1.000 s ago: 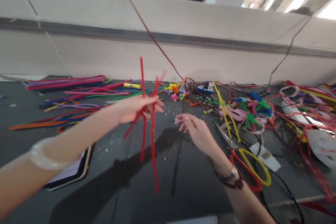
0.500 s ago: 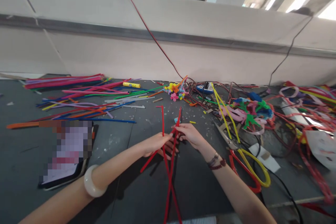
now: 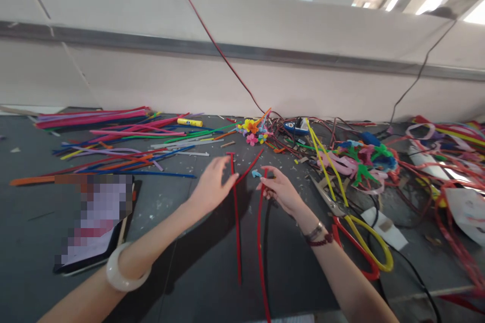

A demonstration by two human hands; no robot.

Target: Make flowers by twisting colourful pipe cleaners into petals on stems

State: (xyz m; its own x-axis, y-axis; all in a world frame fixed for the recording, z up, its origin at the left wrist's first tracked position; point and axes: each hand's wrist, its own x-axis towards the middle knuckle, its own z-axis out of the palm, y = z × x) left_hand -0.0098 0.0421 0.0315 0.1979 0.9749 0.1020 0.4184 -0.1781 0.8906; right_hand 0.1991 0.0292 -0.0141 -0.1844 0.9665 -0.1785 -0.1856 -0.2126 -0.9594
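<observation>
My left hand [image 3: 212,181] hangs open over the dark worktable [image 3: 34,232], its fingertips close to the upper end of a red pipe cleaner [image 3: 237,222]. That stem lies straight on the table. My right hand [image 3: 282,193] has its curled fingers at the top of a second red pipe cleaner [image 3: 261,257], which runs toward me. I cannot tell whether those fingers grip it. A third red piece [image 3: 249,167] slants between my hands, touching neither clearly. A small teal scrap [image 3: 256,173] lies just left of my right fingers.
Scissors with red and yellow handles [image 3: 354,245] lie to the right, beside tangled wires and pipe-cleaner figures [image 3: 364,161]. Colored pipe cleaners [image 3: 113,154] spread to the left. A tablet with a blurred screen [image 3: 94,222] lies near my left forearm. A low wall [image 3: 227,81] backs the table.
My hands have moved apart and no longer hold the crossed red stems up together. The stems now lie separately on the table, roughly parallel.
</observation>
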